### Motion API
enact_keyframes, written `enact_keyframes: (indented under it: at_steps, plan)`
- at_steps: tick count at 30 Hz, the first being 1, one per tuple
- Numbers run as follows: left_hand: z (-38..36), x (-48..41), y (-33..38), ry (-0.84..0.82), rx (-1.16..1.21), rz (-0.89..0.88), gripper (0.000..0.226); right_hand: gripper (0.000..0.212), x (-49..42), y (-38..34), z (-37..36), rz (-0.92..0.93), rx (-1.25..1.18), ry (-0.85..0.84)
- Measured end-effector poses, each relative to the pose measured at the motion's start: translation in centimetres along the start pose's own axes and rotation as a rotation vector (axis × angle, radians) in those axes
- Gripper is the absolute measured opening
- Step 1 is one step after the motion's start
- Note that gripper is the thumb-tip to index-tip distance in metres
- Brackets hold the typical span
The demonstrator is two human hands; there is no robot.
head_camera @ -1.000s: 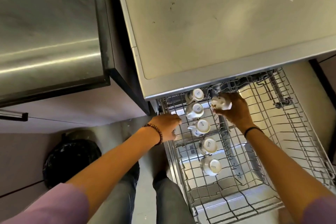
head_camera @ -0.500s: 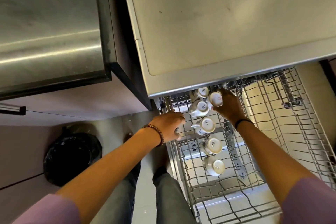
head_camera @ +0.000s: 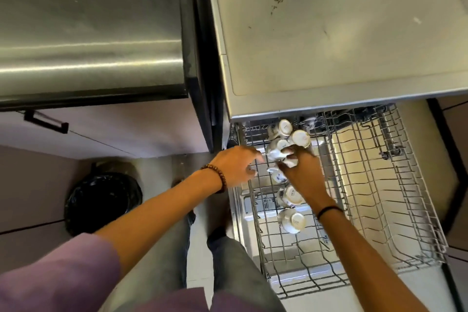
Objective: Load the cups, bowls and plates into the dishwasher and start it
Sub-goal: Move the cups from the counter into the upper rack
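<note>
The wire upper rack (head_camera: 374, 200) is pulled out from the dishwasher under the counter. Several white cups stand upside down in a column along its left side, among them a far cup (head_camera: 285, 126), one beside it (head_camera: 300, 138) and two near cups (head_camera: 292, 197) (head_camera: 295, 222). My right hand (head_camera: 301, 172) reaches across this column, and its fingers curl round a cup (head_camera: 276, 150) in the middle of the row. My left hand (head_camera: 235, 164) lies at the rack's left rim with its fingers stretched toward that same cup; it is blurred.
The grey countertop (head_camera: 342, 33) overhangs the rack's far end. A steel appliance (head_camera: 88, 28) stands to the left, with a black-lined bin (head_camera: 103, 202) on the floor below. The rack's right half holds only bare tines. My legs stand just left of the rack.
My right hand let go of the cup it set at the far end and drew back to a cup in the middle of the row. My left hand's fingers moved toward that cup.
</note>
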State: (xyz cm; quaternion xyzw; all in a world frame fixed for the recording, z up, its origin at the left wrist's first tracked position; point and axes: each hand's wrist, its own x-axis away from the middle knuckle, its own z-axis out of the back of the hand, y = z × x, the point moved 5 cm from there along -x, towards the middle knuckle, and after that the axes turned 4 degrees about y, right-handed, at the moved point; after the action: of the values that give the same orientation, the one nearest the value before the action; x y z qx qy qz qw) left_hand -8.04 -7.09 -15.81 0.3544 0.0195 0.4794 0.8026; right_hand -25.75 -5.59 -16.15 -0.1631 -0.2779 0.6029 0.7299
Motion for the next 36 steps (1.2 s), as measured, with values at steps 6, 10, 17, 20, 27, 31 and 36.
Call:
enact_keyframes:
  at_steps: [6,10,17,20,27,31,36]
  plan:
    - [6.0,5.2,-1.4,0.243,0.077,0.063,0.02,0.024,2.9,-9.2,-2.0,0.137,-0.162,-0.094]
    - [10.7,9.8,-3.7,0.437,0.156,0.124,0.023,0.018,3.0,-15.8,-2.7,0.329,-0.259,-0.149]
    - [19.8,15.9,-9.6,0.719,0.231,0.214,0.028,0.018,-0.1,-29.4,-3.1,0.661,-0.315,-0.212]
    - [23.5,17.1,-12.9,0.807,0.271,0.26,0.027,0.019,-2.5,-34.8,-3.8,0.705,-0.316,-0.234]
    - [32.7,18.4,-22.7,0.992,0.32,0.356,0.026,0.018,-9.1,-47.6,-8.4,0.753,-0.277,-0.254]
    - [37.7,18.6,-29.1,1.002,0.336,0.413,0.027,0.018,-13.6,-55.0,-11.8,0.751,-0.243,-0.243]
    - [43.2,19.2,-36.5,1.027,0.373,0.506,0.03,0.018,-18.7,-62.8,-15.6,0.69,-0.214,-0.231]
